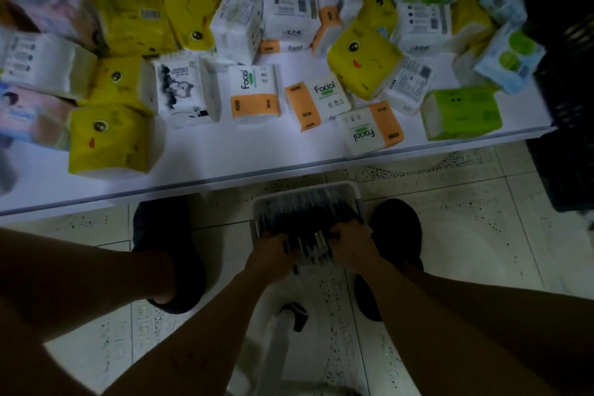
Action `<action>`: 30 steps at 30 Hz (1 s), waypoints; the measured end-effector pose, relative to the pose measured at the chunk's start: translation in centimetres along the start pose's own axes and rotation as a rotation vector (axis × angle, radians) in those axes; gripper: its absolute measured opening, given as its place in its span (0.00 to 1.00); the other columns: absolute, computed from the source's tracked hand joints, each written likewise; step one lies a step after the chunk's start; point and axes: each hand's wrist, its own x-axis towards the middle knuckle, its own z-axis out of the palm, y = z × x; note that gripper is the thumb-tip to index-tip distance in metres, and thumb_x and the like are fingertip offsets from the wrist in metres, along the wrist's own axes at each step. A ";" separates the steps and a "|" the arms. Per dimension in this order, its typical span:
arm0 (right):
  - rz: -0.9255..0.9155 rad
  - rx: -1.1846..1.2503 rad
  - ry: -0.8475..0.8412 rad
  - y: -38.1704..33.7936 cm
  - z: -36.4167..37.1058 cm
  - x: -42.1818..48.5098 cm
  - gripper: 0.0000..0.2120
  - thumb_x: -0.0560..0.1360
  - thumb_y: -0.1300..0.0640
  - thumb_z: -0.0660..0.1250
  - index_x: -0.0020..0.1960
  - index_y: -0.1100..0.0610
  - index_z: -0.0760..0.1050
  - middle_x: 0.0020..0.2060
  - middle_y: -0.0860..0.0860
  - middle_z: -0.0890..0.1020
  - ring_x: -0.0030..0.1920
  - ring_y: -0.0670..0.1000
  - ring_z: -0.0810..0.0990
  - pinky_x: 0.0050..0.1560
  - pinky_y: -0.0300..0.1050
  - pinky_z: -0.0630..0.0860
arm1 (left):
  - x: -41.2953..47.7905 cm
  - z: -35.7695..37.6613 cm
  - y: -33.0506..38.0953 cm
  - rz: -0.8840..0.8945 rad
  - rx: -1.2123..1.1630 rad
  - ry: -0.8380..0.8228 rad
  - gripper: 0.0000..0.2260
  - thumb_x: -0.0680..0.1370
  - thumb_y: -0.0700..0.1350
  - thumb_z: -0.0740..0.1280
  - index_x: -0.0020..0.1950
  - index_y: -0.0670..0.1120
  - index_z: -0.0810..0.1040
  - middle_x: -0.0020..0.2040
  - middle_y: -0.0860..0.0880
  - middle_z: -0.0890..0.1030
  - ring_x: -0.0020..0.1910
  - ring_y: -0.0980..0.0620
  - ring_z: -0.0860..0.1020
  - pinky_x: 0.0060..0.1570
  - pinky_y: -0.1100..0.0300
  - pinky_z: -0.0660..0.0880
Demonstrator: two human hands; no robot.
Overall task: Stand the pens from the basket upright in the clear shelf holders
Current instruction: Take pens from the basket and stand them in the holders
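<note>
Both hands down in the basket, gripping. Left hand (273, 254) has its fingers curled round the left side of a bundle of pens (310, 246); right hand (352, 247) is curled round the right side of the same bundle. Motion blur hides the fingertips.

White shelf (225, 151) spans the upper frame, its front edge running just above the basket. It is crowded with tissue packs, some upright, some tipped against one another:
- yellow pack (109, 141) with a cartoon face, near the front edge at left
- white-and-orange "Facial" pack (254, 95), mid-shelf
- green pack (463, 112), towards the right end

Dark slatted crate (565, 106) stands at the right end of the shelf, reaching down to the floor.

Speckled pale floor tiles (466, 235) below.

Dark shoes either side of the basket: left shoe (167, 251) a little apart from it, right shoe (398, 228) just beside it.

White basket (305, 188) sits on the floor between the feet, its far rim under the shelf edge. Dark pens lie packed in it lengthways.

Small dark piece on a white object (292, 315) lies nearer the body; too blurred to identify.
</note>
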 end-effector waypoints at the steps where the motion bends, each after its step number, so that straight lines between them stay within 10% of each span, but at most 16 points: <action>1: 0.008 -0.003 0.023 0.1 0.5 0.1 0.14 0.78 0.60 0.61 0.61 0.63 0.78 0.58 0.62 0.77 0.59 0.61 0.74 0.60 0.50 0.72 | 0.2 0.1 0.1 -0.014 -0.011 0.000 0.17 0.79 0.47 0.64 0.67 0.46 0.74 0.64 0.43 0.74 0.62 0.42 0.73 0.59 0.54 0.74; 5: 0.063 0.005 0.014 0.1 1.5 0.8 0.08 0.74 0.62 0.62 0.40 0.63 0.77 0.48 0.59 0.77 0.53 0.59 0.76 0.48 0.44 0.68 | 0.3 0.4 0.4 -0.058 -0.103 0.090 0.18 0.78 0.45 0.64 0.68 0.44 0.72 0.62 0.42 0.77 0.58 0.44 0.76 0.55 0.54 0.76; 9: 0.126 -0.014 -0.033 -1.1 0.5 1.0 0.16 0.77 0.59 0.61 0.62 0.61 0.75 0.64 0.59 0.72 0.65 0.59 0.70 0.37 0.41 0.61 | 0.3 0.5 0.6 -0.067 -0.141 0.114 0.16 0.79 0.44 0.64 0.66 0.43 0.74 0.60 0.42 0.78 0.57 0.44 0.77 0.53 0.56 0.76; 12: 0.100 -0.020 -0.082 -1.1 0.6 1.4 0.12 0.78 0.59 0.59 0.58 0.59 0.77 0.60 0.57 0.75 0.55 0.54 0.74 0.35 0.31 0.48 | 0.5 0.1 0.9 -0.110 -0.191 0.102 0.13 0.80 0.43 0.63 0.63 0.41 0.75 0.54 0.41 0.79 0.49 0.46 0.78 0.45 0.58 0.76; 16: 0.112 0.070 -0.100 -1.4 0.9 1.2 0.16 0.80 0.60 0.57 0.33 0.53 0.65 0.34 0.48 0.68 0.32 0.47 0.62 0.32 0.33 0.59 | 0.9 -0.3 1.7 -0.151 -0.236 0.087 0.05 0.81 0.43 0.61 0.50 0.44 0.76 0.48 0.41 0.78 0.44 0.47 0.77 0.41 0.54 0.76; 20: 0.094 0.100 -0.042 -1.4 0.9 0.5 0.15 0.80 0.61 0.60 0.34 0.55 0.69 0.34 0.51 0.68 0.41 0.51 0.70 0.54 0.46 0.70 | 0.8 -0.5 1.9 -0.146 -0.301 0.110 0.07 0.80 0.42 0.62 0.51 0.41 0.79 0.48 0.40 0.79 0.44 0.47 0.77 0.44 0.56 0.74; 25: 0.126 0.211 0.146 -0.8 0.5 -0.6 0.19 0.78 0.61 0.64 0.28 0.57 0.69 0.28 0.51 0.70 0.32 0.49 0.70 0.33 0.38 0.66 | 0.2 -0.7 1.3 -0.198 -0.346 0.185 0.10 0.77 0.39 0.68 0.36 0.49 0.75 0.37 0.49 0.76 0.37 0.51 0.77 0.46 0.55 0.78; 30: 0.181 0.427 0.247 -0.5 -0.2 -2.0 0.06 0.75 0.57 0.70 0.44 0.58 0.73 0.39 0.53 0.77 0.42 0.53 0.77 0.44 0.46 0.75 | -0.7 -0.4 -0.3 -0.317 -0.463 0.285 0.05 0.72 0.34 0.71 0.44 0.43 0.81 0.44 0.42 0.82 0.49 0.41 0.81 0.52 0.47 0.80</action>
